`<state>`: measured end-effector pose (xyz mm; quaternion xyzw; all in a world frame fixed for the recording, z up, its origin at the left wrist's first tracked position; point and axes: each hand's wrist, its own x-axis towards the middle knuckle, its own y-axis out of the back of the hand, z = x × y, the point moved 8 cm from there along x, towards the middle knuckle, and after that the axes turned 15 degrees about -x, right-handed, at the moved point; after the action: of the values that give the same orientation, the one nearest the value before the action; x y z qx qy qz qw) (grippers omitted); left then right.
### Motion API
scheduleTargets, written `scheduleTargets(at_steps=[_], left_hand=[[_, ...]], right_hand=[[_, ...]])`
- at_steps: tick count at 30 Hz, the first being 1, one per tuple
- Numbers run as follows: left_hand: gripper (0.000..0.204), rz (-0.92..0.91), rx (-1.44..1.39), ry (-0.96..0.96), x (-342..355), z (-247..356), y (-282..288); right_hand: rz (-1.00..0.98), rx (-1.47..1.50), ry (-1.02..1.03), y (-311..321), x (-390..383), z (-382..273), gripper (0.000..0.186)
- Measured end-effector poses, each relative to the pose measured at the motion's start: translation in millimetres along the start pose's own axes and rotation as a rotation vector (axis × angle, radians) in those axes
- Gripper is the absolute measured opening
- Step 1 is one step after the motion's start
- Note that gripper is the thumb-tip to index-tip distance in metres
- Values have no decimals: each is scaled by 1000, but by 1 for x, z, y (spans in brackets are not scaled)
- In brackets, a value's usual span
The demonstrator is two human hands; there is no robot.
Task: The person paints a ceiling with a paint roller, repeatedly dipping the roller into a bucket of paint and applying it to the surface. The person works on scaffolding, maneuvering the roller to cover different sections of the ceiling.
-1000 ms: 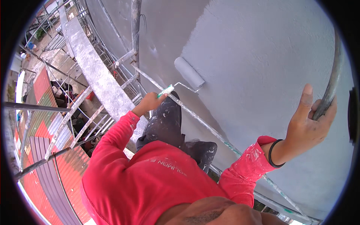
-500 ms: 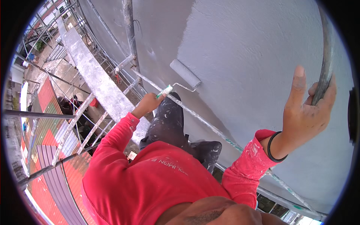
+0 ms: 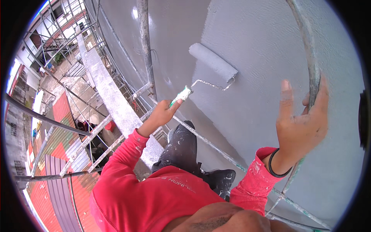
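My left hand [image 3: 164, 115] is closed around the paint-smeared green handle of a paint roller [image 3: 213, 62]. Its grey sleeve lies against the grey wall [image 3: 266, 65], across the edge between the coated lighter area and the darker bare strip. A bent wire frame links handle and sleeve. Over on the right, my right hand [image 3: 303, 120] grips the lower part of an upright scaffold pole [image 3: 307, 38], fingers curled about it and the thumb sticking up. Both red sleeves carry paint spots, and a black band circles the right wrist.
A diagonal scaffold brace [image 3: 210, 143] crosses between my body and the wall. Another upright pole [image 3: 145, 42] stands left of the roller. A long, paint-stained plank [image 3: 110, 91] runs away to the far left. Far below lie corrugated roofing sheets [image 3: 62, 185] and a red bucket [image 3: 110, 126].
The roller has moved up and to the right along the wall, with my left hand following. My right hand stays on its pole while the view has shifted.
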<state>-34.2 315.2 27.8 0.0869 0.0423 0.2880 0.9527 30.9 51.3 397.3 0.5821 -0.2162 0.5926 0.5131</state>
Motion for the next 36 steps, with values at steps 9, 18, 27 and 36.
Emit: scheduleTargets(at_steps=[9, 18, 27, 36], left_hand=[[64, 5, -215, -140, 51, 138, 27], [64, -35, -269, -459, 106, 318, 47], [60, -47, -242, -792, 153, 478, 56], [67, 18, -378, -545, 130, 332, 24]], right_hand=[[20, 85, -48, 2, 1, 5, 64], [-18, 100, -69, 5, -1, 6, 63], [6, 118, -53, 3, 1, 6, 62], [-17, -30, -39, -2, -6, 0, 64]])
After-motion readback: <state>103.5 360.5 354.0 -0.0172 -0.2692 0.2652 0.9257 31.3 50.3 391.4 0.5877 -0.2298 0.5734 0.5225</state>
